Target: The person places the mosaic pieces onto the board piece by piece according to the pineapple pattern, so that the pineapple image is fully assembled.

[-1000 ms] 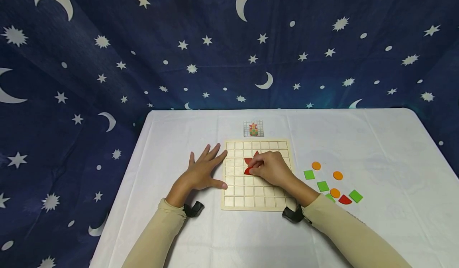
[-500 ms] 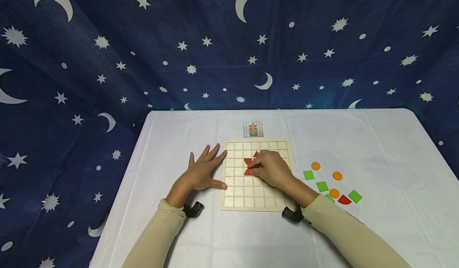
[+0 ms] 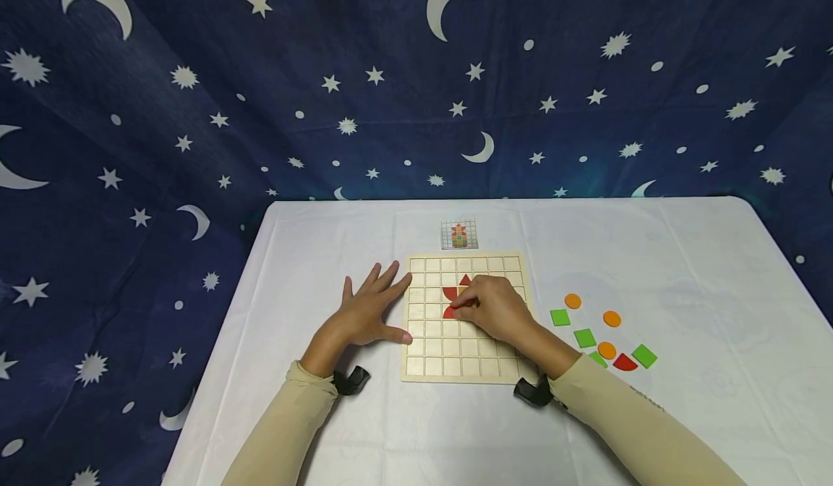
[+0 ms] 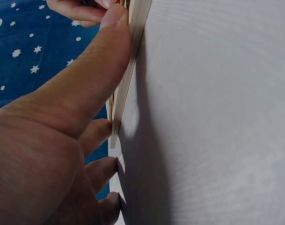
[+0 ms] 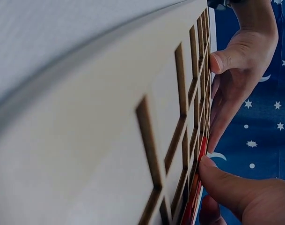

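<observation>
On the gridded board (image 3: 466,318), a red piece (image 3: 449,312) is pinched in the right hand (image 3: 493,309) grip; it should be seated flush. The board is steadied by the flat, open left hand (image 3: 364,312).

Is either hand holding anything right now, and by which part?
The right hand pinches a red piece by its right edge on the wooden board. The left hand holds nothing, steadying the board.

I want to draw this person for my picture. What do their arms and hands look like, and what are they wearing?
Both arms wear long, snug beige sleeves that end at the wrists. The left sleeve and right sleeve look plain, with no markings I can make out. A small black device sits at each wrist, the left one and the right one. The left hand and right hand are bare: no gloves or rings visible.
</observation>
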Demonstrator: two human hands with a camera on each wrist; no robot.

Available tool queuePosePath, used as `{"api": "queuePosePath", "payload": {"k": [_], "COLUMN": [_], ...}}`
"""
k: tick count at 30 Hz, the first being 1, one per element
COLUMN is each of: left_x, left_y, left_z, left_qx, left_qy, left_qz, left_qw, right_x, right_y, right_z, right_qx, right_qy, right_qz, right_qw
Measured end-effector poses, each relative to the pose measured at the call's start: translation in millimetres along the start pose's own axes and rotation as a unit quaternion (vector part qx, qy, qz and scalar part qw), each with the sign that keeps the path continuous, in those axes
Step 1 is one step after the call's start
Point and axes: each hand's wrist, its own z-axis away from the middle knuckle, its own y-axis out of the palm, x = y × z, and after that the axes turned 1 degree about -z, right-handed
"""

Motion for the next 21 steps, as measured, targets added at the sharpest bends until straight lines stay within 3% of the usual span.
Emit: {"api": "queuePosePath", "payload": {"k": [9,16,21], "left_x": [0.3,0.0,-0.3], "left_y": [0.4,-0.6,-1.1], "left_z": [-0.2,0.7,1.7], "left_qx": [-0.004,-0.004,-0.006], "left_qy": [0.002,0.005,0.009], "left_qz": [0.003,0.004,0.006], "left_qw": [1.0,1.0,0.9999], "right_x": [-9.8,-37.1,-57.3], "right_y": [-12.1,-46.3,-75.1], "right_z": [5.2,16.2,29.3], "right_qx": [-0.007,0.004,0.02], "right_qy": [-0.007,-0.026,-0.006], "right_qz": [-0.033,-0.023,-0.009], "right_qw": [0.999,0.999,1.0]}}
